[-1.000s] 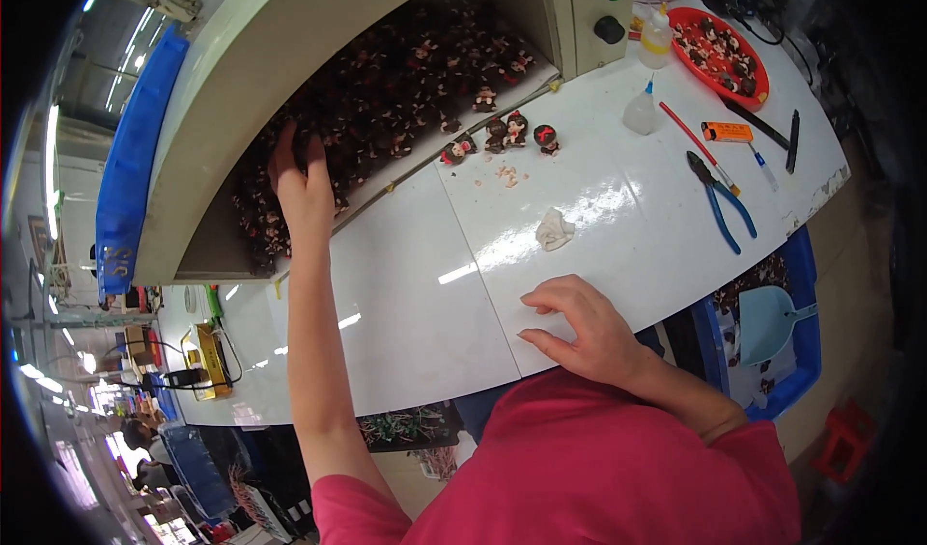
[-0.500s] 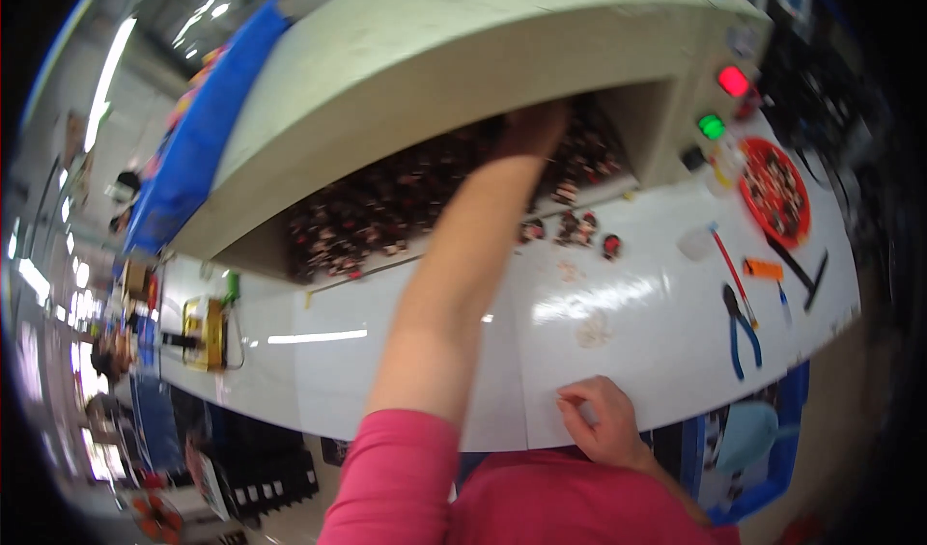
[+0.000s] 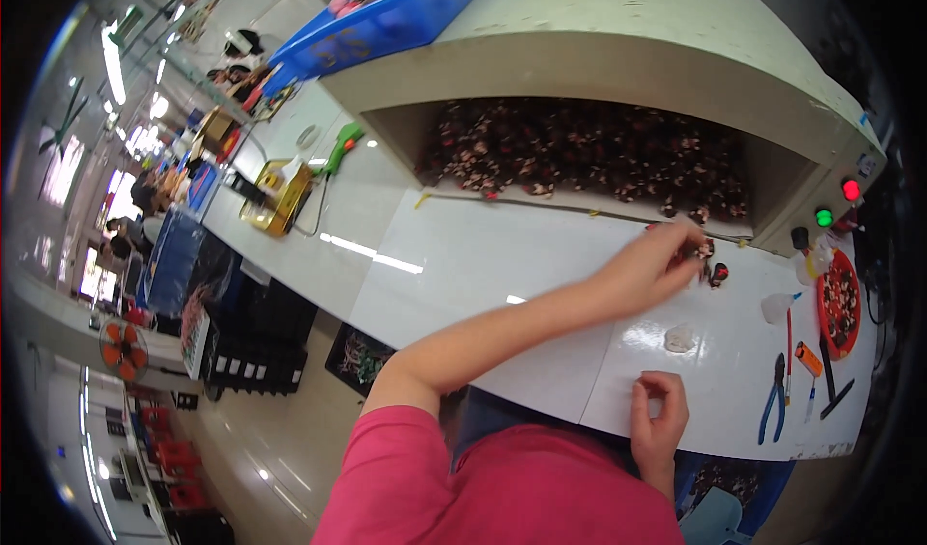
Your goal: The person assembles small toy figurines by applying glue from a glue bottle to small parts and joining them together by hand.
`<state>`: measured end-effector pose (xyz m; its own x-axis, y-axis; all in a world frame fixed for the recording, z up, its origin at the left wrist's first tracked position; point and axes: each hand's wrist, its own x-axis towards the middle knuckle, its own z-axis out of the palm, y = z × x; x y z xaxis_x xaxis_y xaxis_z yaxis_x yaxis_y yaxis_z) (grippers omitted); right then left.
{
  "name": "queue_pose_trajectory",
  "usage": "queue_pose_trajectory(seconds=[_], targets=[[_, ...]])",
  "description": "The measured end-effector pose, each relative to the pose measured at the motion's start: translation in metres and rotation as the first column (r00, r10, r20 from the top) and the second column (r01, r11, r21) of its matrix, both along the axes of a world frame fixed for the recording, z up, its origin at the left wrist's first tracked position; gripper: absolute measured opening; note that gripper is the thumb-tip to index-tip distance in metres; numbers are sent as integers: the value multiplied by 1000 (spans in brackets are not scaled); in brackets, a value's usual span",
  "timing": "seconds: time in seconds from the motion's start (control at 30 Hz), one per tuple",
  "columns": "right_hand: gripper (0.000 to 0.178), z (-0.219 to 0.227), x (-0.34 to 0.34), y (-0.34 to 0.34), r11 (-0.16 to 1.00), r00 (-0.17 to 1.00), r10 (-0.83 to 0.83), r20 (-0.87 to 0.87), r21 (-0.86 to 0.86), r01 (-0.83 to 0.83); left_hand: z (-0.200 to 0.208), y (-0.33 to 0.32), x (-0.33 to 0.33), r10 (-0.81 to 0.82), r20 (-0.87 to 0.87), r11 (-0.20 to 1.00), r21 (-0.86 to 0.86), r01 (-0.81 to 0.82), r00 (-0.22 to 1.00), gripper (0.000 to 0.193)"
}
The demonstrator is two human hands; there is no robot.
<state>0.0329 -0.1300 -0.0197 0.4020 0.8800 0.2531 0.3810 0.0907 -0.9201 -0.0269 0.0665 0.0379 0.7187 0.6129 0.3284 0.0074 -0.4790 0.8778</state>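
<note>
My left hand [image 3: 659, 267] reaches over the white table to a few small dark, red and pale pieces [image 3: 707, 251] by the machine's front edge. Its fingers and thumb are curled around that spot, slightly blurred, and what they grip is partly hidden. One more such piece [image 3: 718, 275] lies just right of the fingertips. My right hand [image 3: 660, 412] rests at the table's near edge, loosely curled, thumb apart from the fingers and nothing visible in it. Many similar pieces [image 3: 579, 154] fill the wide opening of the cream-coloured machine [image 3: 618, 57].
On the right lie pliers [image 3: 772, 400], an orange-handled cutter [image 3: 808, 359], a black T-shaped tool [image 3: 836, 399], a small squeeze bottle [image 3: 776, 306] and a red bowl [image 3: 824, 299] of pieces. A blue tray [image 3: 386, 28] sits on the machine. A yellow stand [image 3: 275, 197] stands left.
My left hand has come out of the machine's opening to the loose pieces on the table. My right hand stays near the table edge. The view has swung left.
</note>
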Motion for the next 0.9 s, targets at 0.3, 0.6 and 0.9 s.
queue_pose_trajectory(seconds=[0.3, 0.6, 0.9], targets=[[43, -38, -16, -30, 976, 978, 195, -79, 112, -186, -52, -121, -109, 148, 80, 950, -289, -119, 986, 23], [26, -19, -62, -45, 954, 955, 294, -44, -49, -296, -81, -170, -155, 290, 276, 933, -295, -206, 916, 23], [26, -24, -63, -40, 956, 956, 289, -52, -35, -291, -85, -174, -164, 274, 307, 914, -378, -147, 912, 27]])
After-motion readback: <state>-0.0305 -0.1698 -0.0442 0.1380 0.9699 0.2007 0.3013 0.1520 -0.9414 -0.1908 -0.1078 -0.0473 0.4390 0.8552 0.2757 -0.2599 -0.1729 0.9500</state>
